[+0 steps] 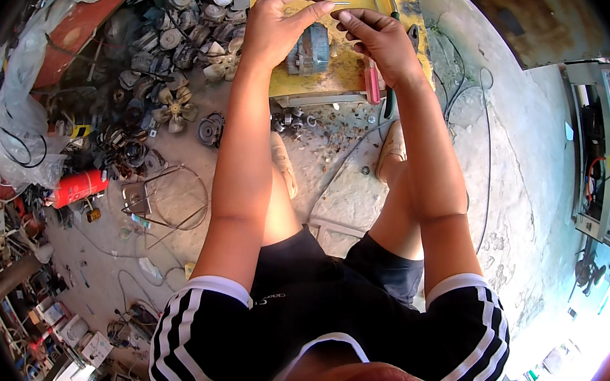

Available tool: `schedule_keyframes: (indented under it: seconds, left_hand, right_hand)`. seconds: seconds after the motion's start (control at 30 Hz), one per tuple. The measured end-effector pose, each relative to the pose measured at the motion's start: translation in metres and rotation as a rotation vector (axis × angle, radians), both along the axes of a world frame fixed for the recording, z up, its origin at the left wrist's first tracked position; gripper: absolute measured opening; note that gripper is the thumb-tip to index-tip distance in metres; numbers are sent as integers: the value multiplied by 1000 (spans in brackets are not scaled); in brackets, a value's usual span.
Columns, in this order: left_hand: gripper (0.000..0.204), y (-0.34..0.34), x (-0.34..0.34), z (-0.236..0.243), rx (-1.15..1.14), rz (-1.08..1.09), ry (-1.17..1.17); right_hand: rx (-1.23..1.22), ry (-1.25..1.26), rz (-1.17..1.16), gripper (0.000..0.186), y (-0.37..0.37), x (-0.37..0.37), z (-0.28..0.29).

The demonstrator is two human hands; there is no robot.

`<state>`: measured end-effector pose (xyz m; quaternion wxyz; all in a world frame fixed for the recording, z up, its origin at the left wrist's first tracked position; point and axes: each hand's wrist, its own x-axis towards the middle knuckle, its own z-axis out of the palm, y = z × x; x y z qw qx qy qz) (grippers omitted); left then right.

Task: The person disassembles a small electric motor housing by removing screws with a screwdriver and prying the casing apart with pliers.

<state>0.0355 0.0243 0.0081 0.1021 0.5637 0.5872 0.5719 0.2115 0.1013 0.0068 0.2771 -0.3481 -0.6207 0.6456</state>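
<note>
Thin silvery rod (342,3), straight, pointing rightward, held by the left fingers (325,7)

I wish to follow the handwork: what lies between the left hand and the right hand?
The head view shows a thin, straight, silver metal-looking pin there, jutting from the left hand near the right hand.

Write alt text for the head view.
A person's left hand pinches a thin metal rod above a yellow worktable, the right hand close by. A blue-grey block and red-handled tool lie there; machine parts clutter the floor to the left.
</note>
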Motion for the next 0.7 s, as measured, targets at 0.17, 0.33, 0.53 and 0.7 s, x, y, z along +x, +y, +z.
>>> schedule_keyframes:
  seconds: [0.17,0.33,0.53,0.7]
  left_hand:
    - [24,7,2,0,-50,-110,-197]
    - [10,12,20,5,-26,-164,-251]
    - [41,-4,16,35,-80,-70,-9]
    - [88,-33,-18,17,-443,-173,-20]
  right_hand:
    - [-37,65,-108,29,10,5,-6]
    - [-361,243,9,25,16,10,-1]
    - [-55,6,-20,28,23,14,-5]
    - [410,-437,-2,31,28,16,-31]
